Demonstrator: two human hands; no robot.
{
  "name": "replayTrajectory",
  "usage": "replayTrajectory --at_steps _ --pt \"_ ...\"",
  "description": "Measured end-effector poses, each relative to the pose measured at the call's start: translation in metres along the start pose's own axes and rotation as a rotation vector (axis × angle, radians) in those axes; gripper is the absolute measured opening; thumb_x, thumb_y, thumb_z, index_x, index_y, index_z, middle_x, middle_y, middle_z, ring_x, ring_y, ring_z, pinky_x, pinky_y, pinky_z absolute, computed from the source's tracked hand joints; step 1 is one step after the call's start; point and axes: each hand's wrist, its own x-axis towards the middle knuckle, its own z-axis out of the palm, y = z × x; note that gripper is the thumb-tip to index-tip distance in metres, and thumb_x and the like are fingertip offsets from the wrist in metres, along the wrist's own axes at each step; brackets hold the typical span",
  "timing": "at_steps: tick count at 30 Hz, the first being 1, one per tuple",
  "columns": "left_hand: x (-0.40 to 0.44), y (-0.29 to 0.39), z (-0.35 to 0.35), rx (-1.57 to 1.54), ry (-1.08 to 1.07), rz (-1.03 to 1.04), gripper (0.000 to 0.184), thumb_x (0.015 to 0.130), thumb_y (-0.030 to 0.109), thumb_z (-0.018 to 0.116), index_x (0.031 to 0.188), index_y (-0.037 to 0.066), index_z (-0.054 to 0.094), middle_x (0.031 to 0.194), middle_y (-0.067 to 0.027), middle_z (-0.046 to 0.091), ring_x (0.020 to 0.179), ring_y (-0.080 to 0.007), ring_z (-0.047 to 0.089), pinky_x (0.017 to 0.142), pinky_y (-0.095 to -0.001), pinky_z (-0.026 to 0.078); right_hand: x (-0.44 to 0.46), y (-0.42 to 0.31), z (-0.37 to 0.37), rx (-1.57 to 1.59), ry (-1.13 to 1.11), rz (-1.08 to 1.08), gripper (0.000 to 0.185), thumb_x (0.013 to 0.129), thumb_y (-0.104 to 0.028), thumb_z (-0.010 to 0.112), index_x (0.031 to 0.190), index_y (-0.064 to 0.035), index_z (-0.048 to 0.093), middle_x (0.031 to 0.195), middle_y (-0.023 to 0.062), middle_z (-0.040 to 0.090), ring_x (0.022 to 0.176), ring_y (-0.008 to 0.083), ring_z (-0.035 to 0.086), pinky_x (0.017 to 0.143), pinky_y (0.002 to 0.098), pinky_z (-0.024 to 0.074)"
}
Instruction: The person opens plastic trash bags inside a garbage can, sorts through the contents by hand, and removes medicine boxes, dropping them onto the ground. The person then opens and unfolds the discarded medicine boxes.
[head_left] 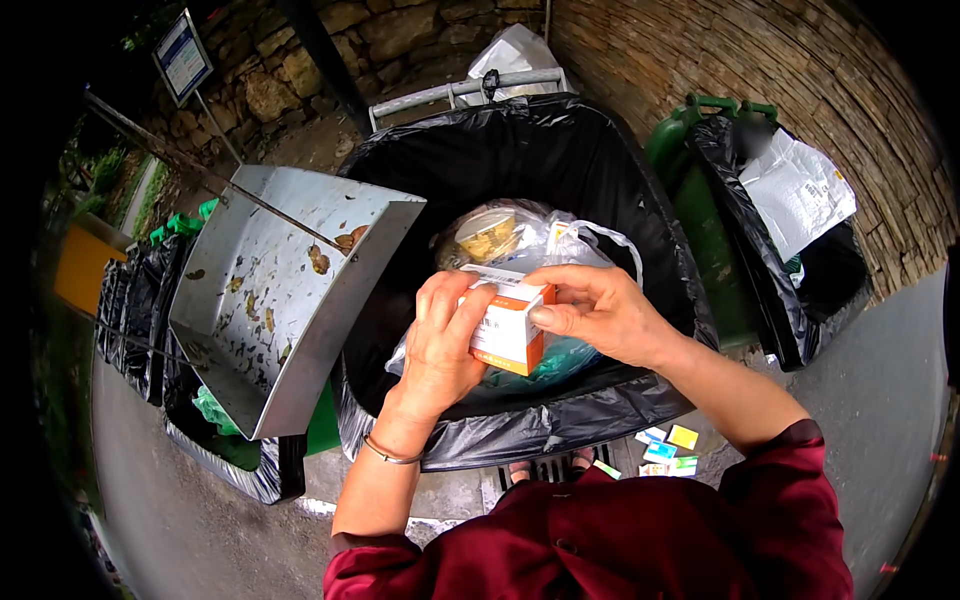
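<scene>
Both of my hands grip a small white and orange cardboard box point(512, 335) above a large bin point(500, 150) lined with a black bag. My left hand point(445, 335) wraps round the box's left side, its fingers over the top. At the right top corner, my right hand point(600, 310) pinches the box with thumb and fingers. A printed barcode shows on the box. Beneath lie clear plastic bags point(560, 235) in the bin, one around a container with yellowish contents point(487, 237).
A large metal dustpan point(280, 290) with dry leaves leans at left over lined bins. At right stands a green bin point(700, 230) with a silvery padded mailer point(798, 190) on top. Several small flattened boxes point(660, 452) lie on the ground near my feet. Stone walls point(720, 60) rise behind.
</scene>
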Motion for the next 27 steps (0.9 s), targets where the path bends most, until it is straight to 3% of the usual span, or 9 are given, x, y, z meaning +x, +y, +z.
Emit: replayTrajectory --at_steps 4,6,9,15,22,25,27 --pt "-0.001 -0.001 0.001 0.176 0.041 0.059 0.055 0.053 -0.001 0.070 0.106 0.008 0.056 0.109 -0.0129 0.050 0.104 -0.0344 0.049 0.081 -0.0401 0.048 -0.001 -0.002 0.008 0.314 0.040 0.128 0.040 0.083 -0.024 0.066 0.113 -0.0007 0.054 0.100 0.0100 0.060 0.089 0.0185 0.059 0.076 0.0340 0.0504" --pt "-0.003 -0.003 0.002 0.202 0.091 0.088 0.060 0.051 -0.004 0.071 0.108 0.007 0.053 0.113 -0.0142 0.049 0.104 -0.0362 0.049 0.086 -0.0429 0.044 -0.002 -0.007 0.011 0.538 0.065 0.410 0.040 0.085 -0.023 0.061 0.117 -0.0038 0.049 0.106 0.0114 0.056 0.095 0.0216 0.056 0.080 0.0448 0.0491" --pt "-0.004 -0.002 0.002 0.224 0.105 0.123 0.061 0.051 -0.005 0.071 0.108 0.008 0.053 0.113 -0.0142 0.049 0.104 -0.0369 0.048 0.086 -0.0426 0.044 -0.002 0.003 0.011 0.717 -0.028 0.432 0.037 0.084 -0.021 0.057 0.116 -0.0046 0.049 0.111 0.0118 0.052 0.099 0.0225 0.053 0.083 0.0526 0.0464" --pt "-0.005 0.000 0.003 0.265 0.151 0.188 0.062 0.050 -0.006 0.070 0.108 0.009 0.053 0.113 -0.0151 0.049 0.106 -0.0369 0.047 0.087 -0.0432 0.044 -0.007 0.004 0.015 0.871 0.019 0.331 0.032 0.082 -0.014 0.056 0.112 -0.0015 0.051 0.104 0.0107 0.054 0.098 0.0231 0.055 0.084 0.0524 0.0470" --pt "-0.008 0.003 0.004 0.235 0.147 0.211 0.063 0.051 -0.005 0.072 0.109 0.010 0.053 0.118 -0.0159 0.046 0.109 -0.0364 0.046 0.090 -0.0442 0.042 -0.011 0.000 0.010 0.776 0.027 0.357 0.033 0.082 -0.011 0.052 0.113 -0.0001 0.050 0.103 0.0122 0.055 0.095 0.0237 0.057 0.081 0.0512 0.0490" --pt "-0.008 0.002 0.005 0.265 0.167 0.232 0.074 0.050 -0.001 0.076 0.118 0.009 0.047 0.129 -0.0199 0.038 0.116 -0.0390 0.041 0.094 -0.0457 0.039 -0.012 -0.004 0.011 0.742 0.013 0.368 0.036 0.080 -0.008 0.051 0.115 0.0009 0.049 0.103 0.0130 0.055 0.094 0.0236 0.057 0.081 0.0503 0.0494" --pt "-0.009 0.001 0.008 0.190 0.198 0.082 0.091 0.050 0.003 0.081 0.128 0.007 0.035 0.136 -0.0249 0.027 0.121 -0.0420 0.035 0.098 -0.0467 0.035 -0.015 -0.007 0.018 0.777 0.111 0.294 0.037 0.079 -0.006 0.050 0.115 0.0019 0.048 0.104 0.0138 0.055 0.093 0.0232 0.057 0.081 0.0498 0.0495"
